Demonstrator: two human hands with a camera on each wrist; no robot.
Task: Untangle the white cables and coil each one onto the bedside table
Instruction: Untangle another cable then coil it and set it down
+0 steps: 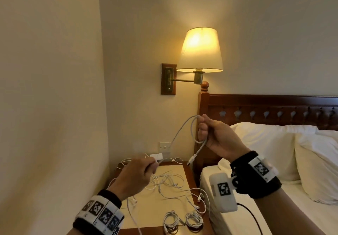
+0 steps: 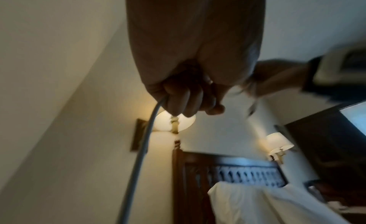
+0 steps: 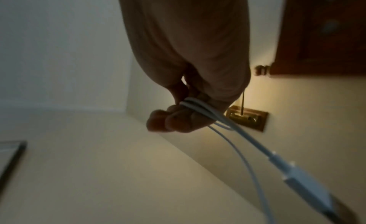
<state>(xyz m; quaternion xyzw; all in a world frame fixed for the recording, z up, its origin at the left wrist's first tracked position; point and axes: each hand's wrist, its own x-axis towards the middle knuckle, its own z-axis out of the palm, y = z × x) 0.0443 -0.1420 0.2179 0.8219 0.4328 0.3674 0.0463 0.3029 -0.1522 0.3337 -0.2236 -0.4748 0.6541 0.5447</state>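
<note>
A person stands beside a bed with both hands raised above a small bedside table (image 1: 186,169) in the corner of a cream-walled room. The right hand (image 1: 217,139) is held higher, near the wooden headboard (image 1: 265,106), with its fingers curled round a white cable (image 1: 180,130) that is folded into a few loops; one loop pokes out above the fist, and a short end with a plug (image 1: 192,159) hangs below it. From that hand the same cable slopes down and to the left to the left hand (image 1: 135,176), which is closed round it, the fingers curled and the thumb pressed to the cord. Below the hands, a loose tangle of white cables (image 1: 170,183) is spread across the pale table top, with some strands trailing over its left and right edges. At the near edge of the table lie two small coils (image 1: 182,221), side by side and just apart. Both wrists wear black bands with black-and-white square markers. On the wall above the table a lit lamp (image 1: 200,51) with a cream shade glows, and white pillows (image 1: 278,143) lie on the bed to the right.
</note>
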